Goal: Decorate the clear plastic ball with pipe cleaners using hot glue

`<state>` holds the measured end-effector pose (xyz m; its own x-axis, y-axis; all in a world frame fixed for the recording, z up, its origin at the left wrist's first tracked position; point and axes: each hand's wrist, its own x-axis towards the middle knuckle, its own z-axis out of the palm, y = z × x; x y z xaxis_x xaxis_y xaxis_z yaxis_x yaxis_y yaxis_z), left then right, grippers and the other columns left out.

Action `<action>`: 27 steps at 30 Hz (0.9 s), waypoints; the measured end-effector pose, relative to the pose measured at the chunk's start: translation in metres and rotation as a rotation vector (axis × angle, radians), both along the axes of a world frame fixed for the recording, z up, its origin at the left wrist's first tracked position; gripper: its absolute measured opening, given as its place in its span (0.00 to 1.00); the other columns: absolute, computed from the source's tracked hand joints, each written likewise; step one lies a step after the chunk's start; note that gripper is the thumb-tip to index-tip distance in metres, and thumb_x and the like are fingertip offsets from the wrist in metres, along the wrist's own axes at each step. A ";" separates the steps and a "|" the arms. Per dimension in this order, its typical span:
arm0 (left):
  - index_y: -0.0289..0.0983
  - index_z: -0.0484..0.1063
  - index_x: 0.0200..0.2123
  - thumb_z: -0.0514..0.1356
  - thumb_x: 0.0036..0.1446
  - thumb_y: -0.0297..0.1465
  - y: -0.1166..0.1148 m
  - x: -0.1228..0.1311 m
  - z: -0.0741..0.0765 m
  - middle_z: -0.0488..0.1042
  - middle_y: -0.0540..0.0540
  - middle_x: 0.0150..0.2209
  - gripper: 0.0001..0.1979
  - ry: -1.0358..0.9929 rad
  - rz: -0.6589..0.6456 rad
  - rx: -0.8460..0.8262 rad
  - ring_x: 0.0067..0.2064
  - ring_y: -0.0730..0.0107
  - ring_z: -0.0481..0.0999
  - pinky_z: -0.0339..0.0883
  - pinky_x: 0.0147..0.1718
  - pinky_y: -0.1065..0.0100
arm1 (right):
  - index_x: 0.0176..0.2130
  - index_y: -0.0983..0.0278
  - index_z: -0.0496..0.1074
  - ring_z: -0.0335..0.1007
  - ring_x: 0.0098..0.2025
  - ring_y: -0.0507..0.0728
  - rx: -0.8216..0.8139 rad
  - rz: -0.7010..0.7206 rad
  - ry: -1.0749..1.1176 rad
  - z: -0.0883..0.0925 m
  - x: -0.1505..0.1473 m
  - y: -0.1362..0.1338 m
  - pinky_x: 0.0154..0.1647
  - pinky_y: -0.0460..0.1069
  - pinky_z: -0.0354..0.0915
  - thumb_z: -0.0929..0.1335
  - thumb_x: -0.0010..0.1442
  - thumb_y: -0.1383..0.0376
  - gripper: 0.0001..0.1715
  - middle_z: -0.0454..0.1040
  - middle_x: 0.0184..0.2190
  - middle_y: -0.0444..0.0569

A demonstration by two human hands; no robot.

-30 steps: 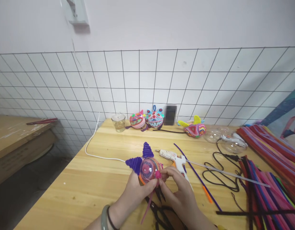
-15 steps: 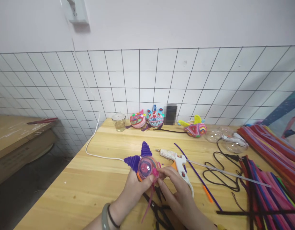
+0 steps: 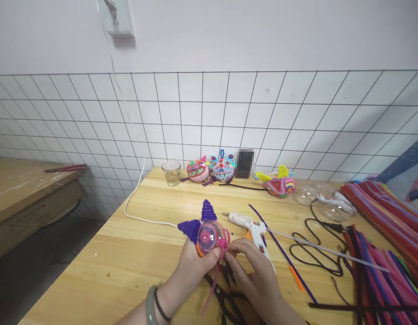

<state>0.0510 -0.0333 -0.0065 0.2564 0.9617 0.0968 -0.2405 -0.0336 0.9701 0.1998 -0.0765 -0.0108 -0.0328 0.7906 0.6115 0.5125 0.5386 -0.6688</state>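
- holding steady was most of what had happened: the left hand kept its grip around the round ornament, thumb pressed near a bright pink knob.
- the right hand stayed closed in a pinch beside that knob; whether anything thin sat between the fingertips, i could not tell.
- the ornament was held above the near part of the wooden table, its ridged purple ear pointing up and a pink strand hanging below.
- the whole view had slid a little to the right, as if the head had turned; the knob had not been let go, so the work seemed to be at the same step.
- black scissors lay under the hands, partly covered by the right one.
- just beyond the right hand lay a white glue gun, with a purple stem next to it.
- to the right were coloured stems and clear plastic balls.
- along the back stood a glass cup and a blue decorated figure, before a white gridded wall.
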 end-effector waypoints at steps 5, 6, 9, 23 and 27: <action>0.35 0.68 0.41 0.67 0.46 0.37 0.000 -0.001 0.001 0.78 0.42 0.41 0.21 0.038 0.036 -0.006 0.44 0.58 0.77 0.70 0.44 0.62 | 0.34 0.60 0.72 0.70 0.31 0.55 -0.085 -0.039 0.120 0.001 -0.001 0.002 0.33 0.48 0.68 0.66 0.62 0.64 0.05 0.74 0.28 0.46; 0.35 0.68 0.42 0.67 0.46 0.37 0.000 -0.001 0.001 0.78 0.41 0.41 0.21 0.040 0.043 -0.002 0.44 0.58 0.77 0.70 0.45 0.61 | 0.33 0.61 0.73 0.70 0.30 0.55 -0.120 -0.040 0.152 0.001 0.000 0.003 0.32 0.47 0.68 0.67 0.61 0.62 0.06 0.74 0.27 0.46; 0.35 0.68 0.43 0.67 0.46 0.37 0.001 -0.003 0.001 0.78 0.41 0.42 0.22 0.052 0.043 0.013 0.45 0.57 0.77 0.69 0.46 0.61 | 0.33 0.62 0.74 0.71 0.30 0.55 -0.230 -0.005 0.225 -0.001 0.001 0.006 0.31 0.47 0.69 0.67 0.61 0.59 0.10 0.75 0.27 0.47; 0.36 0.70 0.40 0.68 0.45 0.38 0.003 -0.005 -0.002 0.78 0.43 0.40 0.20 0.091 0.043 0.047 0.43 0.57 0.77 0.69 0.44 0.62 | 0.21 0.62 0.70 0.66 0.23 0.53 -0.236 -0.089 0.154 0.000 0.009 0.005 0.25 0.46 0.64 0.66 0.62 0.57 0.20 0.69 0.19 0.44; 0.36 0.69 0.42 0.68 0.45 0.37 0.004 -0.005 -0.007 0.78 0.42 0.41 0.21 0.080 0.061 0.017 0.44 0.57 0.76 0.69 0.45 0.61 | 0.28 0.62 0.74 0.68 0.27 0.54 -0.146 -0.048 0.117 0.004 0.004 0.005 0.29 0.47 0.65 0.66 0.62 0.58 0.14 0.73 0.24 0.46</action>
<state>0.0461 -0.0290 -0.0135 0.2047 0.9742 0.0951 -0.1594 -0.0627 0.9852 0.2038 -0.0717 -0.0065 0.0712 0.8701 0.4877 0.4496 0.4085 -0.7944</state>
